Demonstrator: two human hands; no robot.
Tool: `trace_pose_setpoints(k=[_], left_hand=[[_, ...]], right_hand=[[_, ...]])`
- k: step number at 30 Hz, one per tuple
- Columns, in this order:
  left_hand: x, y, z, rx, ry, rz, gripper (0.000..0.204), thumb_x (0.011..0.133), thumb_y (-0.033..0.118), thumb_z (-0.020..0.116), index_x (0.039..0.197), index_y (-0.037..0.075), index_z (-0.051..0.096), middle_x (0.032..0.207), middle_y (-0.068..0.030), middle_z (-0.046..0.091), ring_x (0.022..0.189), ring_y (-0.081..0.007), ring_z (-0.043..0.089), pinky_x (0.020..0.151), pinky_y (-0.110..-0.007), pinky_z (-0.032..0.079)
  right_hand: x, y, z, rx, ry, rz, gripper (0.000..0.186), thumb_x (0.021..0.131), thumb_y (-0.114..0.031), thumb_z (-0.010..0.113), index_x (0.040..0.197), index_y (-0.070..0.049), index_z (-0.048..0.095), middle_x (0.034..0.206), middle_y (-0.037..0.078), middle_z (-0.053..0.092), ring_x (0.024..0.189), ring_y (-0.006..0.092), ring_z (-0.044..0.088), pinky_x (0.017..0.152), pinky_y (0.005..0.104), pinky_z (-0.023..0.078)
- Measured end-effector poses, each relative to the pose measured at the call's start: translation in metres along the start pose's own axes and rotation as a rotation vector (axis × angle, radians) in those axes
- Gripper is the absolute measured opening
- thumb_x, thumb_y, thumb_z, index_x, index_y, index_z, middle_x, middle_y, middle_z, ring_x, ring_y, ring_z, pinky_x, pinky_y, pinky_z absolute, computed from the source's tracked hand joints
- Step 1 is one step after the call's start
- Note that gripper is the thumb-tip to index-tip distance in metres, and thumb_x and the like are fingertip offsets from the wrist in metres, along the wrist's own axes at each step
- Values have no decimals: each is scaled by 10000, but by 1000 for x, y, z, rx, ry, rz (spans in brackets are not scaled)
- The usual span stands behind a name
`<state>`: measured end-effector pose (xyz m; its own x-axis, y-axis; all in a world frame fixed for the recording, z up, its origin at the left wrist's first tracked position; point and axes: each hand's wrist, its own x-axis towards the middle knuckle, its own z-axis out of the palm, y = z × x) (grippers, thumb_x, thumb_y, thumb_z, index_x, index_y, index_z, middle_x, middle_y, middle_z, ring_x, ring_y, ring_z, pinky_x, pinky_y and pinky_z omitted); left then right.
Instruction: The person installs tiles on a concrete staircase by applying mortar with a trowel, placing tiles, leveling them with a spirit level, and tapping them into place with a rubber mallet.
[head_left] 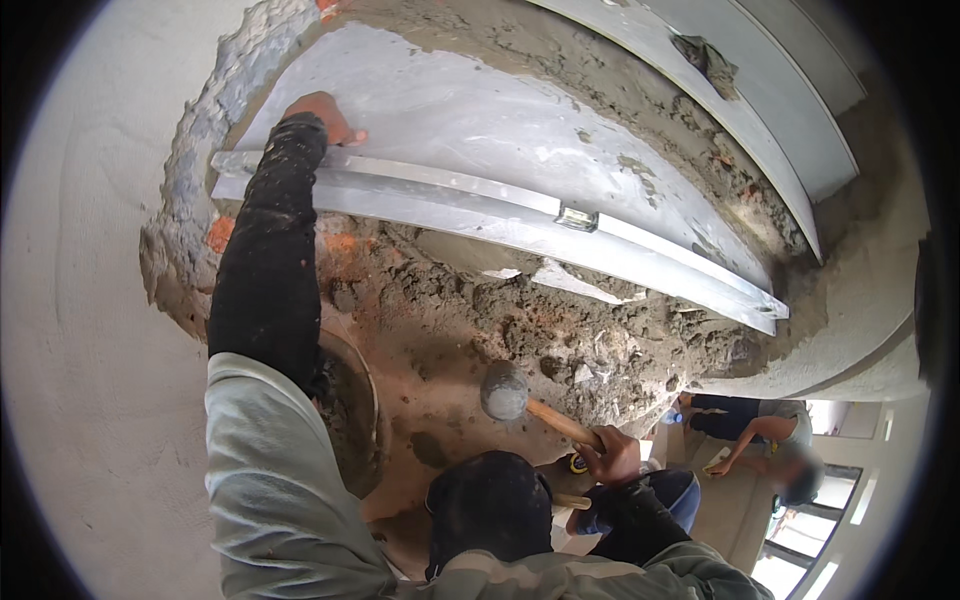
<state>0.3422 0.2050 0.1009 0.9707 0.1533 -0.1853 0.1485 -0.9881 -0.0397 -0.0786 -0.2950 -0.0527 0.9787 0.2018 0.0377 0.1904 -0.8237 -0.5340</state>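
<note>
Grey slab (430, 110) has rough mortar (600, 75) along its far side, pale steps (770, 120) past that. Long metal level (575, 218) is lying across the slab's near part. Left hand (325, 118) is at the slab, can't tell what its fingers are doing. Right hand (612, 458) is wrapped round a mallet (503, 390) handle above the mucky floor (440, 380). Someone else (790, 430) is bent over near bright windows (805, 535).

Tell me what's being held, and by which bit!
The right grip holds a grey, round-headed mallet by its wooden handle; whether the left grip, at the flat grey slab, holds anything can't be told.
</note>
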Motion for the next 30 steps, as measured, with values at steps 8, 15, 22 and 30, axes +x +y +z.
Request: trace_pose_setpoints(k=[8, 15, 22, 30], left_hand=[[1, -3, 2, 14, -1, -56, 962, 671, 635, 809, 1217, -128, 596, 1232, -293, 629, 1187, -377, 613, 1015, -414, 479], [2, -8, 5, 2, 30, -60, 985, 646, 644, 819, 1177, -157, 601, 1196, -323, 632, 1146, -394, 632, 984, -426, 495], [-45, 23, -5, -63, 233, -79, 875, 620, 568, 872, 1072, -151, 660, 1025, -321, 692, 1012, -401, 695, 869, -431, 548], [-108, 126, 8, -487, 400, 727, 524, 782, 239, 830, 1202, -28, 668, 1135, -223, 698, 1080, -313, 674, 944, -363, 506]], right_hand=[[4, 6, 34, -128, 173, -102, 407, 703, -243, 819, 1070, -104, 707, 916, 89, 620, 813, 294, 632, 687, 409, 511], [-2, 7, 41, -150, 102, -29, 470, 713, -296, 806, 1136, -115, 708, 1072, 161, 559, 981, 357, 528, 851, 472, 430], [-22, 12, -3, -115, 70, 164, 511, 792, -208, 732, 1273, -97, 601, 1189, 177, 525, 1077, 385, 516, 923, 490, 417], [-51, 47, -50, -71, 247, 326, 448, 786, -193, 721, 1201, -62, 614, 1187, 196, 510, 1036, 390, 538, 900, 489, 462]])
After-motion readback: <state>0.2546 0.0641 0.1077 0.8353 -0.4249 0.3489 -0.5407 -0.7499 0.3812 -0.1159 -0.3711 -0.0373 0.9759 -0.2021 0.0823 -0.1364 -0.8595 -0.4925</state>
